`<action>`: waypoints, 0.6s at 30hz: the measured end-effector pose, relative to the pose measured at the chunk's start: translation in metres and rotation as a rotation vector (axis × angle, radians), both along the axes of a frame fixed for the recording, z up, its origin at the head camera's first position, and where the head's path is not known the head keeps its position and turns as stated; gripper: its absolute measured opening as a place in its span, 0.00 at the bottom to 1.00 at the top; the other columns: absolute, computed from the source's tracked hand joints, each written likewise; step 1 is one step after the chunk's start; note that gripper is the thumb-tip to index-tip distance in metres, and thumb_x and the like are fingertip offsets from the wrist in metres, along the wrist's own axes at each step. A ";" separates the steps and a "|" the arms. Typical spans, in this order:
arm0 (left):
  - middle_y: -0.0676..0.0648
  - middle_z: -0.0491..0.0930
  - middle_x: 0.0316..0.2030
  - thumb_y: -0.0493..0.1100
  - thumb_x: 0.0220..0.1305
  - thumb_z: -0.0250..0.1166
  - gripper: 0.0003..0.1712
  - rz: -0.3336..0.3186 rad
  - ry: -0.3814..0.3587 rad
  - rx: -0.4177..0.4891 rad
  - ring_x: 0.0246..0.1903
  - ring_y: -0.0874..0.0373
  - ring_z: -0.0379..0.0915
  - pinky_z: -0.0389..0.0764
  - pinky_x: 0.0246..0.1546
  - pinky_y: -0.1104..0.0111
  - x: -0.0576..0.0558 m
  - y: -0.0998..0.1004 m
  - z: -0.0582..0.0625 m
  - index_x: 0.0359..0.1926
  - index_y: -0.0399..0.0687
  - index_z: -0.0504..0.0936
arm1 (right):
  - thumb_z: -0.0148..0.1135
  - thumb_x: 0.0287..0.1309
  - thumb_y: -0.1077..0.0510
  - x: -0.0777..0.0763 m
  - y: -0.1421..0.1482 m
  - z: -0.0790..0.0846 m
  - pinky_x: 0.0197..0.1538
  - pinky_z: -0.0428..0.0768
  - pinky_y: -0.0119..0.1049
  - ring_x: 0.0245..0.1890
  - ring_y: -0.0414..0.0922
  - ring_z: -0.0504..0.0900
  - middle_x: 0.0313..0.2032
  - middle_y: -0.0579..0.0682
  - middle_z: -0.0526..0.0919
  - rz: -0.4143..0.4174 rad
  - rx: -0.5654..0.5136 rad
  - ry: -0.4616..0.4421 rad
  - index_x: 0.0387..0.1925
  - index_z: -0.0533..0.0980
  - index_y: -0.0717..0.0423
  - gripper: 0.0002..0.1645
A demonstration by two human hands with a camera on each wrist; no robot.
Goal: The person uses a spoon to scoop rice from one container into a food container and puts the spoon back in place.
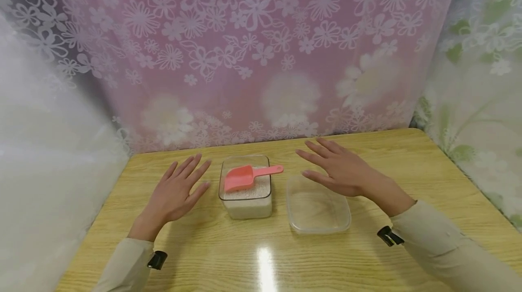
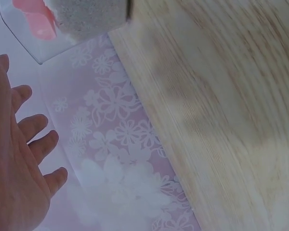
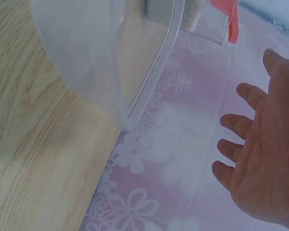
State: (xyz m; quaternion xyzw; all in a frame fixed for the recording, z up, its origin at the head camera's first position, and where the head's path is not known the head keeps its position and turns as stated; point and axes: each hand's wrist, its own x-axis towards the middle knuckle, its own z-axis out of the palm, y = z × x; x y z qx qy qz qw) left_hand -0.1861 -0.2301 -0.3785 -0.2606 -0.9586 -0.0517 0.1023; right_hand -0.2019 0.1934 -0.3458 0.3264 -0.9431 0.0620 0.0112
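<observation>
A clear square container [image 1: 247,209] of white rice-like grains [image 1: 261,190] stands mid-table in the head view. Across its top lies a pink scoop [image 1: 241,177], its handle sticking out past the right rim. To the right sits a clear plastic box [image 1: 319,210] with nothing visible inside. My left hand [image 1: 173,194] hovers left of the grains, fingers spread and holding nothing. Over the back right of the plastic box, my right hand [image 1: 340,167] is held with fingers extended, also holding nothing. The wrist views show both palms [image 2: 14,168] [image 3: 267,159] bare.
The wood-grain table [image 1: 212,255] ends at a pink flowered curtain [image 1: 261,79] behind. Pale curtains hang at the left [image 1: 45,156] and right [image 1: 481,115]. A black clip-like piece [image 1: 157,260] sits at the left cuff, another [image 1: 390,236] at the right cuff.
</observation>
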 end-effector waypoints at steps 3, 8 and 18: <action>0.46 0.49 0.73 0.63 0.73 0.43 0.35 -0.010 -0.002 -0.004 0.71 0.50 0.43 0.44 0.69 0.49 -0.001 0.001 0.000 0.75 0.58 0.54 | 0.34 0.70 0.31 0.001 -0.006 0.002 0.70 0.46 0.55 0.72 0.55 0.42 0.73 0.53 0.49 0.009 -0.004 0.012 0.74 0.52 0.41 0.38; 0.47 0.47 0.74 0.63 0.73 0.42 0.35 -0.023 -0.015 -0.015 0.72 0.50 0.42 0.42 0.70 0.50 -0.003 0.005 0.002 0.75 0.58 0.53 | 0.35 0.70 0.32 0.000 -0.015 0.003 0.70 0.47 0.55 0.72 0.56 0.44 0.72 0.55 0.51 0.033 -0.013 0.035 0.74 0.54 0.44 0.38; 0.47 0.47 0.74 0.64 0.73 0.41 0.35 -0.040 -0.026 -0.029 0.72 0.50 0.41 0.43 0.70 0.50 -0.005 0.010 0.007 0.75 0.58 0.53 | 0.34 0.69 0.30 -0.003 -0.029 0.005 0.71 0.45 0.53 0.72 0.55 0.43 0.73 0.52 0.50 0.031 0.004 0.010 0.74 0.53 0.42 0.39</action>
